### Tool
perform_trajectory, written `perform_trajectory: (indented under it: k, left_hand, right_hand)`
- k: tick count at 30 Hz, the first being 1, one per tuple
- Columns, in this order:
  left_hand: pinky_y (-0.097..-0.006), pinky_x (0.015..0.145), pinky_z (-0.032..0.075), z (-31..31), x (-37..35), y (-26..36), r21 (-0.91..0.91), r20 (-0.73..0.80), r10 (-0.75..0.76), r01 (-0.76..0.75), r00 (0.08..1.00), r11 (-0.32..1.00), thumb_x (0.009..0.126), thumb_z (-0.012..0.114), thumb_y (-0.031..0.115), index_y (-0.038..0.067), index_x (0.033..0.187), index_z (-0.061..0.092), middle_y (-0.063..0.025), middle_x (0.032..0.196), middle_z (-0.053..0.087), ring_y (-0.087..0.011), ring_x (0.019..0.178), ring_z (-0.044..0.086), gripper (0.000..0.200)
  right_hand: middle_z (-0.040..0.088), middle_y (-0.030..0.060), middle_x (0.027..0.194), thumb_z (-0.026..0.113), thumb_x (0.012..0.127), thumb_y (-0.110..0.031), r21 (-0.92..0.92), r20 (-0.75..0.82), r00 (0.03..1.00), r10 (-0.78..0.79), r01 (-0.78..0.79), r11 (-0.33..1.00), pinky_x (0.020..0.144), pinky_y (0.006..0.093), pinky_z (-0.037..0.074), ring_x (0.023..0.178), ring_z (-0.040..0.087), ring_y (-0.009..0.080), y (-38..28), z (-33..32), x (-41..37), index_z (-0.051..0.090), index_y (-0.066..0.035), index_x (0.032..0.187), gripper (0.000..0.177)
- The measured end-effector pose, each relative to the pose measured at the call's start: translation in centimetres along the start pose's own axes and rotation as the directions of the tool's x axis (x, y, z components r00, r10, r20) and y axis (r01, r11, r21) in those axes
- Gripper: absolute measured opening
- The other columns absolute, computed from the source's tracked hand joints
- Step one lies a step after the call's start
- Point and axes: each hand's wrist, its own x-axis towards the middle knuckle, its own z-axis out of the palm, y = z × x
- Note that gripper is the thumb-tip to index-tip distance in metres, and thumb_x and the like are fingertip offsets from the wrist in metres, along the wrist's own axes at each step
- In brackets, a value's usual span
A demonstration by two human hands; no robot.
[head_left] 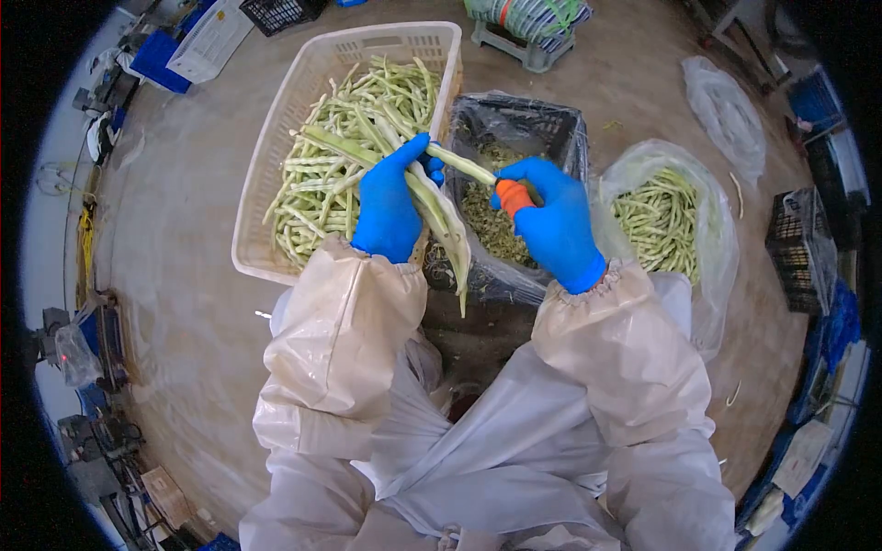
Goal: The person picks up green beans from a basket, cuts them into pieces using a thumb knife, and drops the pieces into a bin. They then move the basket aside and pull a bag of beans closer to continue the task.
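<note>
My left hand (390,204), in a blue glove, is closed around several long pale green beans (439,213); their ends hang down past the palm. One bean (466,163) reaches from it across to my right hand (557,220), also gloved in blue. The right fingers pinch around that bean's tip. An orange piece (514,196) shows at the right thumb; I cannot tell whether it is a thumb cover or a small tool's handle. Under my left hand is a white plastic crate (260,197) heaped with beans (317,197).
Below my right hand stands a black crate (568,129) lined with clear plastic, holding green trimmings (501,225). To its right, a clear bag (721,234) holds more beans (657,216). A wrapped bundle (533,16) sits on a grey stool (533,57). Another black crate (799,248) stands far right.
</note>
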Motion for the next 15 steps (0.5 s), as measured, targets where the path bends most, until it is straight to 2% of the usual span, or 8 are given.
perform_trajectory:
  k: [1, 4, 7, 10, 11, 14, 15]
  left_hand:
    - [-0.0259, 0.063, 0.048, -0.3, 0.2, 0.0, -0.004, 0.057, -0.01, 0.01, 0.998, 1.0, 0.085, 0.059, 0.016, 0.0, 0.101, 0.06, -0.0081, 0.082, 0.061, -0.0153, 0.071, 0.058, 0.023]
    - [-0.0282, 0.067, 0.05, -0.2, -1.0, -1.3, 0.077, 0.235, 0.106, -0.128, 0.966, 0.989, 0.085, 0.057, 0.017, 0.001, 0.107, 0.057, -0.0111, 0.095, 0.062, -0.0176, 0.078, 0.059, 0.028]
    - [-0.0305, 0.071, 0.05, 0.3, -1.0, -0.5, 0.03, 0.305, -0.141, 0.138, 0.942, 0.99, 0.086, 0.054, 0.018, 0.001, 0.113, 0.054, -0.0112, 0.104, 0.061, -0.019, 0.085, 0.059, 0.032]
    - [-0.0301, 0.072, 0.05, 1.6, -1.7, 0.4, 0.054, 0.223, -0.187, 0.179, 0.957, 0.982, 0.085, 0.055, 0.018, 0.002, 0.112, 0.055, -0.0103, 0.102, 0.061, -0.0191, 0.085, 0.059, 0.032]
    - [-0.0285, 0.07, 0.05, 1.2, -1.3, 0.6, 0.162, 0.211, -0.157, 0.124, 0.965, 0.979, 0.083, 0.057, 0.017, 0.003, 0.109, 0.057, -0.0095, 0.098, 0.062, -0.0179, 0.082, 0.06, 0.03]
    - [-0.0252, 0.06, 0.046, 2.9, -3.0, 1.4, 0.252, 0.184, -0.204, 0.155, 0.962, 0.955, 0.078, 0.061, 0.015, -0.001, 0.096, 0.061, -0.0079, 0.079, 0.062, -0.0147, 0.067, 0.057, 0.024]
    - [-0.0249, 0.058, 0.045, 2.8, -3.3, 1.5, 0.34, 0.232, -0.224, 0.137, 0.946, 0.93, 0.076, 0.063, 0.014, 0.0, 0.093, 0.063, -0.0069, 0.076, 0.061, -0.0144, 0.064, 0.056, 0.022]
  right_hand:
    - [0.062, 0.0074, 0.069, 0.059, 0.081, -0.007, 0.051, 0.026, 1.0, 0.015, -0.016, 0.999, 0.049, 0.0269, 0.043, 0.059, 0.055, 0.0113, -0.6, -0.1, -0.1, 0.065, -0.001, 0.087, 0.01]
    - [0.063, 0.0056, 0.071, 0.058, 0.081, -0.007, 0.178, 0.285, 0.937, 0.204, -0.261, 0.949, 0.048, 0.0249, 0.043, 0.06, 0.055, 0.0105, -3.2, -1.0, -0.1, 0.065, -0.002, 0.09, 0.012]
    - [0.064, 0.0052, 0.072, 0.057, 0.082, -0.008, 0.19, 0.459, 0.877, 0.144, -0.254, 0.948, 0.047, 0.0238, 0.043, 0.06, 0.055, 0.0094, -2.2, -1.3, 0.5, 0.066, -0.001, 0.092, 0.014]
    - [0.064, 0.0066, 0.073, 0.057, 0.083, -0.009, 0.125, 0.333, 0.926, 0.175, -0.227, 0.966, 0.047, 0.0236, 0.043, 0.059, 0.055, 0.0098, -2.1, -1.9, 1.0, 0.065, 0.0, 0.093, 0.016]
    - [0.065, 0.0066, 0.074, 0.057, 0.083, -0.01, 0.129, 0.275, 0.946, 0.171, -0.212, 0.969, 0.047, 0.0235, 0.043, 0.059, 0.055, 0.0097, -1.8, -2.2, 1.3, 0.066, -0.001, 0.093, 0.016]
    - [0.065, 0.0063, 0.076, 0.058, 0.083, -0.011, 0.133, 0.065, 0.985, 0.157, -0.165, 0.977, 0.048, 0.0231, 0.043, 0.06, 0.054, 0.0091, -0.6, -3.2, 2.4, 0.066, -0.001, 0.092, 0.016]
    - [0.065, 0.006, 0.077, 0.058, 0.083, -0.012, 0.128, -0.021, 0.988, 0.152, -0.148, 0.981, 0.049, 0.0229, 0.043, 0.06, 0.054, 0.0088, -0.2, -3.7, 2.9, 0.066, -0.001, 0.091, 0.017]
